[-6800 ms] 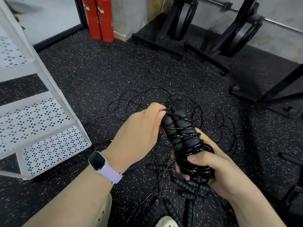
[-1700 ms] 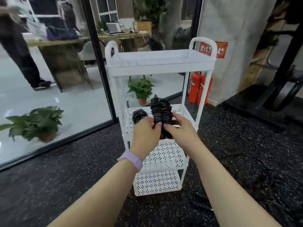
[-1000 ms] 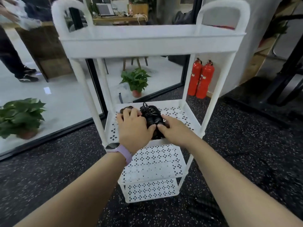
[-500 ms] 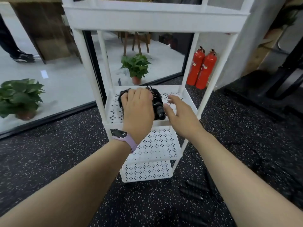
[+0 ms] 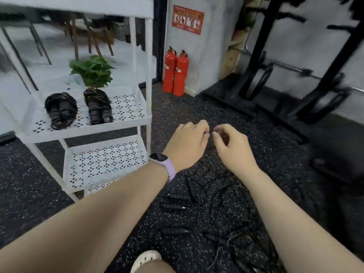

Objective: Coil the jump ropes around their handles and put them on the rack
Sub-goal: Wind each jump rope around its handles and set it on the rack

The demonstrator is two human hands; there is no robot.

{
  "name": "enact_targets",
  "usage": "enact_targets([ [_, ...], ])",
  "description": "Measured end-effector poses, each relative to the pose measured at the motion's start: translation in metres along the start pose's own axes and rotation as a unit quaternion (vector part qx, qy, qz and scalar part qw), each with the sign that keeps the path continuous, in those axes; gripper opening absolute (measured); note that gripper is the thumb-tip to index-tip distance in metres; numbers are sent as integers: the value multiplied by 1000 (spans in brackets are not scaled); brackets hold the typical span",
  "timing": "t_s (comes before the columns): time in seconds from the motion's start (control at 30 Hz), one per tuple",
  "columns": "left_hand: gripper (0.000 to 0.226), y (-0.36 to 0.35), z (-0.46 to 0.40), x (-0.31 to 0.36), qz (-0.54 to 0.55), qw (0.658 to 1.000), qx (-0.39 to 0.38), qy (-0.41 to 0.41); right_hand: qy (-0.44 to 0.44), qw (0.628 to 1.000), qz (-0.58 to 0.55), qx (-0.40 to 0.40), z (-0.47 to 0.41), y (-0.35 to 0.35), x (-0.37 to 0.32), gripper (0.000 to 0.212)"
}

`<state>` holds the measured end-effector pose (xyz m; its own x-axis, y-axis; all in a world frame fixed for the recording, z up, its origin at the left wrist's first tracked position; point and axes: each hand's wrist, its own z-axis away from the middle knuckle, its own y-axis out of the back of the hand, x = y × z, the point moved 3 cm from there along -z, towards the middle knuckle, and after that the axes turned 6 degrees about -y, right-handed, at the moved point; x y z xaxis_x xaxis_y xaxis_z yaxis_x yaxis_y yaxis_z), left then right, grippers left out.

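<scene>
- Rack [image 5: 145, 121], white with perforated shelves, at 10 o'clock in view. Its middle shelf carries 2 coiled ropes side by side: left bundle [image 5: 61, 109] and right bundle [image 5: 98, 108], near each other, each with rope wound around paired handles, handle ends toward the shelf's front edge. Lying flat probably keeps the coils from unwinding.
- Left hand [image 5: 187, 143], lilac wristband [image 5: 165, 164] on the wrist, held over the floor at centre frame. Fingers loosely curled, nothing in them.
- Right hand [image 5: 232, 148] just beside it at 3 o'clock, fingertips nearly meeting. Fingers loosely bent, empty as far as the blur allows.
- Uncoiled ropes [image 5: 214, 205] in a tangled heap on the speckled black floor [image 5: 275, 154] at 6 o'clock, below both forearms, with several ribbed black handles [image 5: 173, 205] lying loose. Count unclear; motion blur.
- Judgement: 2 ropes done, several left. Both hands are free and poised above the heap, likely to reach down for the next pair of handles.
- Risk: thin ropes overlap, so lifting 1 may drag others.
- Background: 2 red fire extinguishers [image 5: 176, 73] at 12 o'clock, against the wall.
</scene>
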<state>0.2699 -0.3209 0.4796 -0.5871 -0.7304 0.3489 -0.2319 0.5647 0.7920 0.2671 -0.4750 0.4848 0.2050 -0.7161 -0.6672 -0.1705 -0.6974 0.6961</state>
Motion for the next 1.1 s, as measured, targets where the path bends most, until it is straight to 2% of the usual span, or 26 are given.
enact_targets([
  [0.13, 50, -57, -10, 10, -43, 998, -35, -8, -35, 999, 7, 33, 19, 22, 63, 11],
  [0.2, 52, -93, -7, 2, -42, 998, -53, 14, -41, 998, 23, 52, 24, 19, 97, 32],
  [0.27, 41, -128, 2, -13, -18, 996, -72, 40, -64, 996, 32, 51, 29, 3, 131, 52],
  [0.33, 34, -163, 14, -36, -2, 992, -103, 76, -81, 996, 25, 18, 33, -23, 164, 54],
  [0.43, 48, -211, 37, -74, -34, 983, -136, 119, -117, 989, 30, -85, 36, -72, 216, 29],
  [0.47, 51, -227, 45, -89, -44, 979, -145, 139, -131, 983, 35, -122, 37, -88, 232, 30],
  [0.53, 41, -256, 61, -118, -47, 968, -173, 178, -140, 972, 46, -181, 39, -117, 259, 46],
  [0.6, 16, -282, 77, -142, -37, 951, -215, 217, -149, 963, 59, -218, 39, -144, 285, 55],
  [0.67, 15, -308, 92, -162, -38, 942, -238, 234, -162, 953, 65, -245, 40, -169, 311, 58],
  [0.7, 15, -321, 99, -171, -45, 938, -249, 238, -169, 949, 69, -255, 41, -182, 324, 59],
  [0.8, 48, -364, 123, -193, -96, 928, -287, 218, -181, 941, 71, -278, 43, -219, 359, 59],
  [0.83, 51, -377, 129, -197, -115, 923, -303, 210, -185, 938, 72, -284, 44, -229, 368, 59],
  [1.0, 17, -433, 157, -216, -100, 944, -271, 160, -192, 932, 72, -299, 48, -275, 400, 58],
  [1.03, 23, -442, 161, -219, -92, 947, -266, 153, -194, 932, 69, -298, 49, -283, 404, 57],
  [1.1, 56, -458, 172, -226, -80, 946, -280, 144, -197, 933, 60, -295, 54, -298, 409, 56],
])
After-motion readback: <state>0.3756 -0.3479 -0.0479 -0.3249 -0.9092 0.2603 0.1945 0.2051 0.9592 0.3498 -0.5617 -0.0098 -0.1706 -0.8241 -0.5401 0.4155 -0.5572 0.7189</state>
